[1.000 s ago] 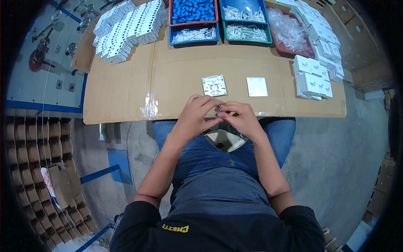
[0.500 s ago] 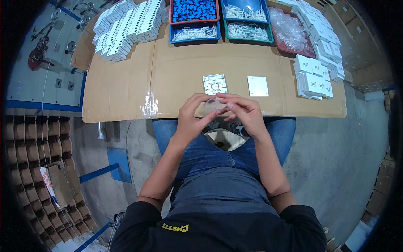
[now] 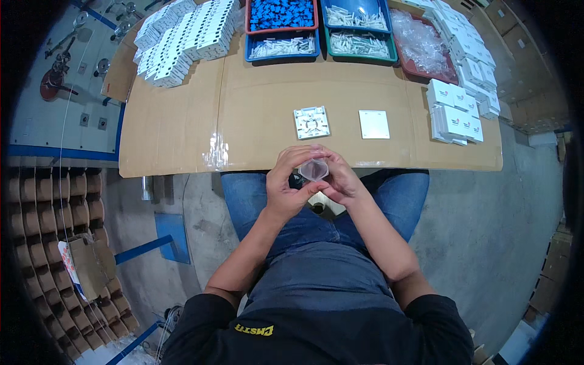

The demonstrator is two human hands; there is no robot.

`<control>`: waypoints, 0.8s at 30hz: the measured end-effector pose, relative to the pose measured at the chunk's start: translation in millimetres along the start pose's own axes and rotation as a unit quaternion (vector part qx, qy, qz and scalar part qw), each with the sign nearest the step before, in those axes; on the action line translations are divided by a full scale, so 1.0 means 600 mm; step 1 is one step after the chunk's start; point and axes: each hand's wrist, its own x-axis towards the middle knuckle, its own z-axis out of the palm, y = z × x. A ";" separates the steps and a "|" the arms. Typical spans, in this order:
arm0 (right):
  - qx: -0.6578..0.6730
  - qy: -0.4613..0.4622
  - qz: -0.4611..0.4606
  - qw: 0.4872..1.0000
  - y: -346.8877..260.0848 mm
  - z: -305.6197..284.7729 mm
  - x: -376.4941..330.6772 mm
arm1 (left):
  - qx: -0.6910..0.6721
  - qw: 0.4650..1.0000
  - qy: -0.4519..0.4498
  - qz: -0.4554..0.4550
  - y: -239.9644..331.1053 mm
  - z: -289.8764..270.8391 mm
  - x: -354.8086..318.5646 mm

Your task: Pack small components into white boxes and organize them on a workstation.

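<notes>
Between my two hands, just off the table's near edge, is a small clear plastic bag (image 3: 314, 170), its mouth spread into a rounded opening. My left hand (image 3: 286, 184) grips the bag's left side, its fingers curved over the far side. The right hand (image 3: 342, 180) is closed round the other side, thumb near the bag's lower rim. Beyond my hands lies a white square plastic base (image 3: 311, 123) with moulded fittings inside. A flat white square cover (image 3: 374, 125) rests to its right.
Cardboard (image 3: 173, 131) covers the table. Stacked white boxes (image 3: 213, 27) stand far left, and white covers (image 3: 456, 115) are piled at right. At the back, trays hold blue pieces (image 3: 283, 15), white plugs (image 3: 362, 45) and clear bags (image 3: 417, 36). A dividered carton (image 3: 48, 225) sits lower left.
My hands have drawn back toward me, off the table edge. The bag, flatter and partly hidden earlier, now shows its mouth spread round between my fingers. The base and cover have not moved.
</notes>
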 end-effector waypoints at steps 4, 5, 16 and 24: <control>0.004 0.029 0.013 0.999 -0.018 0.026 -0.004 | 0.017 1.000 0.018 0.000 0.008 -0.001 0.003; 0.011 -0.008 0.043 0.999 -0.025 0.024 -0.008 | 0.032 0.999 0.027 0.012 0.008 0.000 0.006; -0.068 -0.039 0.075 0.994 -0.028 0.006 -0.015 | 0.031 0.997 0.072 0.000 0.015 0.003 0.015; -0.397 0.138 -0.077 0.904 -0.055 0.011 -0.004 | 0.074 0.987 0.118 -0.082 -0.025 -0.017 0.006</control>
